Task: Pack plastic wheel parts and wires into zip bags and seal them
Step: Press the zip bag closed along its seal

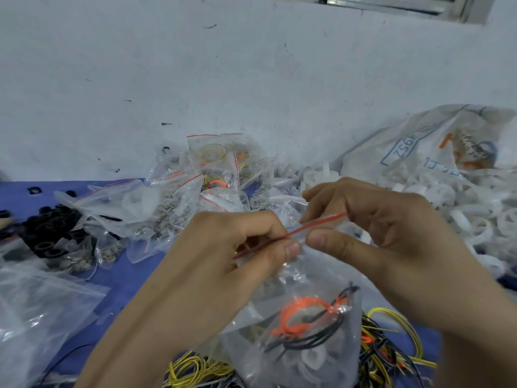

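Both hands are up at centre, above the blue tabletop [126,278]. The left hand [232,247] has its grip closed tight, thumb and curled fingers pinching the red zip strip [293,233] at its lower left end. The right hand [391,233] pinches the same strip just to the right, thumb underneath and forefinger on top, the other fingers loosely bent. The two thumbs sit just beside each other. I cannot tell whether the strip is pressed shut along its length.

The zip bag [307,331] hangs from that strip toward 6 o'clock, clear plastic and crumpled. Inside it are an orange wire coil [302,312], black wires [307,341] looped under the coil, and white wheel parts [310,359] at the bottom.

- 12 o'clock: a heap of filled bags [218,169] with red strips, leaning against the wall [251,79]; yellow and orange wire shows through some.
- 3 o'clock: a loose pile of white plastic rings [461,214], spilling from a big printed sack [447,144] at 2 o'clock.
- 9 o'clock: black ring parts [50,231], partly under a clear bag.
- 8 o'clock: flat clear bags [36,312] lying on the tabletop.
- 6 o'clock: yellow wire loops [193,368] at the frame edge.
- 5 o'clock: a wire tangle [391,345] of yellow, black and orange, just beside the held bag.
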A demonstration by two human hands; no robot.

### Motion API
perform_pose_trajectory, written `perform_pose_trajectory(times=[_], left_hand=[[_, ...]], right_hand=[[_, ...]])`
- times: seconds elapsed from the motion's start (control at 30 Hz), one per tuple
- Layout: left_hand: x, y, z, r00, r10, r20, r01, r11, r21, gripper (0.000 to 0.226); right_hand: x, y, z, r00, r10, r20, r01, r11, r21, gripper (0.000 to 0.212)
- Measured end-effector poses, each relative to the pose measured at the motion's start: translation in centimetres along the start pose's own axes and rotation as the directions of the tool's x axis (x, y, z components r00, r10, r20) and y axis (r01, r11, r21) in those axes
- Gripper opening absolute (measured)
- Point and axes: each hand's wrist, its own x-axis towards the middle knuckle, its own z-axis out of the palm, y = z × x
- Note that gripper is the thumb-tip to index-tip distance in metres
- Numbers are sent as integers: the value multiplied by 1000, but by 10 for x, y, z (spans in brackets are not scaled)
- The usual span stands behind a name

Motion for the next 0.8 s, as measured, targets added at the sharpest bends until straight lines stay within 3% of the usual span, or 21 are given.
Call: perform_pose_trajectory(times=[0.33,0.43,0.63,0.8], left_hand=[[-1,-20,-3,997,-84,3,84,993,-83,23],[-2,-30,-7,994,-105,-38,100,989,-107,30],[-3,-36,-11,984,-95,-154,86,994,-62,43],[-2,-39,-14,951,-144,-272,93,977,-191,52]], right_hand=[[-4,16,-13,997,38,-67,-36,999,22,19],[-5,22,-18,992,61,-113,-52,995,80,28],[-6,32,-22,975,115,-190,-80,980,183,8],[-7,41,-26,943,183,-278,-105,956,273,22]])
